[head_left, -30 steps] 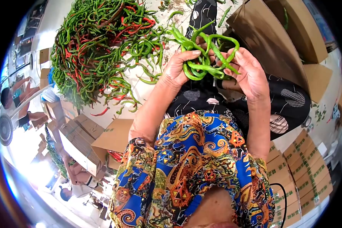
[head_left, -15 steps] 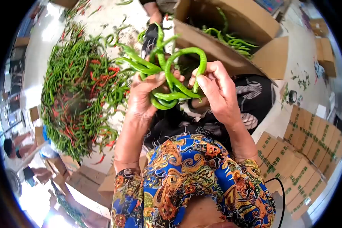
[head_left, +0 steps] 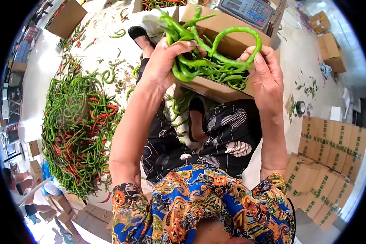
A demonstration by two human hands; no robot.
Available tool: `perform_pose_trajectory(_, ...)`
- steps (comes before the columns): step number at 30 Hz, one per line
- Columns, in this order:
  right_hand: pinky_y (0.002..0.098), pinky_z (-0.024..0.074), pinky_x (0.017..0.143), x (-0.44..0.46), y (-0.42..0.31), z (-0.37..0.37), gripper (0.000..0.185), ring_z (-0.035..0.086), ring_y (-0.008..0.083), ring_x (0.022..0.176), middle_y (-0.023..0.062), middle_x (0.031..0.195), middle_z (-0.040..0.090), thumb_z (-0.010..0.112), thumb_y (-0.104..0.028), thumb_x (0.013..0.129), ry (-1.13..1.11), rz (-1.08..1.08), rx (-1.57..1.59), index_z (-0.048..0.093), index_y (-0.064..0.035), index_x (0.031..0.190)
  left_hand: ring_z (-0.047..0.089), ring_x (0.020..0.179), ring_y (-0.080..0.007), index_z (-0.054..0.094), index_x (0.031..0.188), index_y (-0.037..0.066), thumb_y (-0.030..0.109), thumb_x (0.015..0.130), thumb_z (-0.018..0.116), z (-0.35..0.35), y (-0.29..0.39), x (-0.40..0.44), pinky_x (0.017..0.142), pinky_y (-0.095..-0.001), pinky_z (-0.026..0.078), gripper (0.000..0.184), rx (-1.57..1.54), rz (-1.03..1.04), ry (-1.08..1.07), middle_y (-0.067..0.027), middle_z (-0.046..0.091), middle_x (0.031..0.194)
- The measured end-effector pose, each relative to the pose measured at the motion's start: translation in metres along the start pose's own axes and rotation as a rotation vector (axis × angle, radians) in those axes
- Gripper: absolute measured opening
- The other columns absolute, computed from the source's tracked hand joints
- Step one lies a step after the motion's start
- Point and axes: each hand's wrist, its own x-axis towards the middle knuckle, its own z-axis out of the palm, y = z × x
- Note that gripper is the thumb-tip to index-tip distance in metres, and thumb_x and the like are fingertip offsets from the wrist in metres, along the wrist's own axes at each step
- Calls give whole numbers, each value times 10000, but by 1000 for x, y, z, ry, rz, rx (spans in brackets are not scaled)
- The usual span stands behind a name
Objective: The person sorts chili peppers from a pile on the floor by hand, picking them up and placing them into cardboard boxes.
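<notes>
Several green peppers [head_left: 187, 67] are bunched in my left hand [head_left: 166, 61], whose thumb presses over them. One long curled pepper [head_left: 236, 29] arches out to the right of the bunch. My right hand [head_left: 266, 69] pinches this curled pepper between thumb and fingertips. Both hands are raised over an open cardboard box [head_left: 211, 88] with many green peppers [head_left: 232, 77] inside. A big heap of green and red peppers [head_left: 77, 134] lies on the floor to the left.
A scale with a keypad [head_left: 248, 11] stands behind the box. Another carton [head_left: 67, 18] is at the upper left. Flattened printed cartons [head_left: 329, 142] lie at the right, near a tape roll [head_left: 300, 107]. Loose peppers are scattered on the floor. Other people are at the lower left.
The view has swung right, bringing the box beneath my hands with its peppers in sight. My hands have moved farther apart, the curled pepper stretching out between them.
</notes>
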Motion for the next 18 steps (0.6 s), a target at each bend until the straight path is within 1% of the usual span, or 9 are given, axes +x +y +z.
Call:
perform_pose_trajectory(1,262,455,835,2,3,-3,185,572,115,864,52,923,604,447,-150,993,19,4,-33,533,-14,1085,635,801,-216,562,979,-27,-9,790,549,-10,-12,13,741,-328,529,190,5,-20,26,-148,646,881)
perform_pose_trajectory(2,259,454,835,4,7,-6,180,572,110,858,48,921,607,451,-146,992,38,11,-66,536,-17,1083,626,931,-211,529,1156,-1,68,804,617,-22,-17,23,850,-372,523,370,57,-108,-13,-97,610,972)
perform_pose_trajectory(4,232,438,820,7,11,-11,159,551,84,837,22,876,601,475,-137,984,84,-15,-229,551,-23,1064,580,1047,-204,504,1205,-11,137,794,658,-10,-13,25,930,-355,456,464,433,154,-96,-133,601,1088)
perform_pose_trajectory(6,220,428,814,11,15,-16,153,537,73,831,13,851,594,481,-133,981,85,-6,-356,557,-25,1060,527,1142,-235,405,1333,-31,269,752,732,-3,-6,24,981,-349,405,731,1105,330,194,-173,566,1180)
perform_pose_trajectory(8,227,436,779,10,7,-11,156,536,75,816,3,834,586,500,-108,965,-12,25,-430,591,-14,1050,529,1144,-248,364,1364,-34,222,764,738,-5,-2,24,962,-343,423,752,1165,532,178,-193,556,1196)
perform_pose_trajectory(10,237,447,759,9,-3,-4,157,549,84,809,6,826,587,512,-86,952,-132,31,-513,605,-7,1050,547,1120,-241,443,1320,-11,117,793,708,2,3,10,937,-328,445,603,1022,619,-83,-176,565,1209)
perform_pose_trajectory(11,248,460,743,7,-6,1,151,573,107,801,29,839,592,534,-56,926,-268,64,-495,616,3,1039,582,1058,-219,547,1234,15,25,815,664,11,11,-3,886,-309,470,436,1120,711,-374,-127,617,1128)
perform_pose_trajectory(14,257,468,783,4,-13,6,163,603,159,845,76,934,626,555,-46,904,-345,-44,-614,621,11,1043,637,841,-157,628,1120,18,69,881,592,13,13,-25,745,-274,501,247,1076,447,-386,-69,671,882)
perform_pose_trajectory(18,255,465,848,-20,-26,14,203,610,142,915,64,1013,660,539,-114,939,-25,-65,-643,636,-13,1087,608,761,-98,624,1138,11,119,914,577,-22,31,-62,697,-228,490,253,834,43,-364,-33,662,819)
